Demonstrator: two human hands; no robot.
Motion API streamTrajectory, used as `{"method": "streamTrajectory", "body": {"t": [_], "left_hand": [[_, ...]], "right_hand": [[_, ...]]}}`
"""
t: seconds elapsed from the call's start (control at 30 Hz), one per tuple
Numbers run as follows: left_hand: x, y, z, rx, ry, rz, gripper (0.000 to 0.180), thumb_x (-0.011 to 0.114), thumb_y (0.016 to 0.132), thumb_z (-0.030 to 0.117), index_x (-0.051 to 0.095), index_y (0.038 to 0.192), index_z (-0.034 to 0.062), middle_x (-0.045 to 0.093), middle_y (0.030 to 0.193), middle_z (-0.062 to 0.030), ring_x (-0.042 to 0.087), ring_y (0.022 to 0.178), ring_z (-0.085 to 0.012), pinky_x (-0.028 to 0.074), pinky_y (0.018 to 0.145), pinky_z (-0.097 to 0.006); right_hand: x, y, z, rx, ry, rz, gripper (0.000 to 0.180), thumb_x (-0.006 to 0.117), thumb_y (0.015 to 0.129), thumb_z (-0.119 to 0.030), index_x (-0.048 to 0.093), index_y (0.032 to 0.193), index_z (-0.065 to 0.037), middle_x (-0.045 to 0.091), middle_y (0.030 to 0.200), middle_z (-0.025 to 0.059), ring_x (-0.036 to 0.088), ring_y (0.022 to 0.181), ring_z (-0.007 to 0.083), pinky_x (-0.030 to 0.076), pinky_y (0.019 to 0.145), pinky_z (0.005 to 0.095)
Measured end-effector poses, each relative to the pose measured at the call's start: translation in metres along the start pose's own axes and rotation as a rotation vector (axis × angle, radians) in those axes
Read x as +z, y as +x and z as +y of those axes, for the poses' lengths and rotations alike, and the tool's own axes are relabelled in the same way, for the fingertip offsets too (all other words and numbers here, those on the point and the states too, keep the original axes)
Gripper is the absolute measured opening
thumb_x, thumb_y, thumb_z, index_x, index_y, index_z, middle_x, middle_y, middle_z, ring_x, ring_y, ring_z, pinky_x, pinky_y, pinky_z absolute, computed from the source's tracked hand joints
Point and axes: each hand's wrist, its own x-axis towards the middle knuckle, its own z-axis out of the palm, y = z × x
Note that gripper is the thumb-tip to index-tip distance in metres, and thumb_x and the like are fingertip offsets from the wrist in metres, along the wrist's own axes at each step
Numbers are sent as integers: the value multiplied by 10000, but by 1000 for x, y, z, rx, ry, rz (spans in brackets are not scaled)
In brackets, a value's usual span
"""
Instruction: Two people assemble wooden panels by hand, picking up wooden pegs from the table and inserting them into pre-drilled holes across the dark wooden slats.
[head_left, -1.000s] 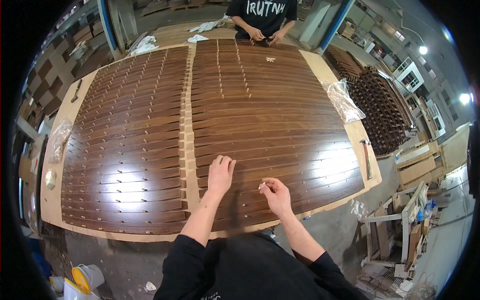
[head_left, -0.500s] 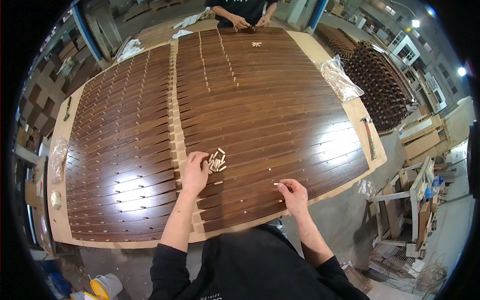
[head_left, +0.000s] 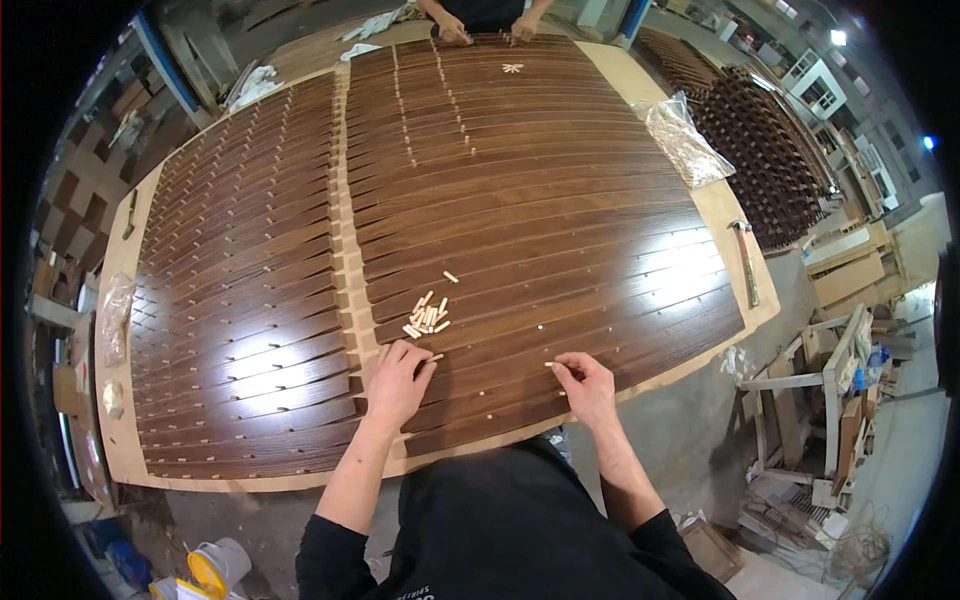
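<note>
On the near part of the dark brown slatted wooden panels (head_left: pixel 520 250), my left hand (head_left: pixel 398 388) has its thumb and forefinger closed around a short light wooden dowel (head_left: pixel 436 357). My right hand (head_left: pixel 588 388) pinches another dowel (head_left: pixel 551 364) between thumb and fingertips, just above the slats. A loose heap of dowels (head_left: pixel 428 314) lies beyond my left hand, and a single dowel (head_left: pixel 451 277) sits apart from it. Pale dowel ends show in holes in the slats between and beyond my hands.
Upright dowels stand in rows on the left panel (head_left: pixel 230 250). A hammer (head_left: pixel 745 262) lies on the right board edge, near a clear plastic bag (head_left: pixel 688 142). Another hammer (head_left: pixel 130 214) is at the left. Across the table, a co-worker's hands (head_left: pixel 488 32) work over the far edge.
My left hand has moved from the heap toward me onto the lone dowel. One dowel now lies farther out from the heap. My right hand still holds its dowel. The co-worker's hands have spread apart.
</note>
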Motion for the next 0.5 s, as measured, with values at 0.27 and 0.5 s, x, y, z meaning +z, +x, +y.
{"method": "streamTrajectory", "body": {"t": [0.27, 0.5], "left_hand": [[-6, 5, 37, -102, 0, -46, 126, 650, 956, 174, 617, 1013, 66, 673, 1012, -111, 630, 988, -326, 513, 843, -440], [9, 0, 43, -162, -380, -56, 121, 705, 917, 101, 682, 1009, 25, 711, 924, -161, 697, 834, -294, 542, 750, -377]], "right_hand": [[-17, 29, -9, -142, -324, -89, 174, 766, 885, -184, 735, 989, -47, 741, 916, 119, 708, 793, 243, 546, 731, 348], [-17, 39, -25, -413, -501, -168, 162, 744, 879, -236, 702, 867, -80, 703, 827, 84, 680, 774, 305, 527, 689, 411]]}}
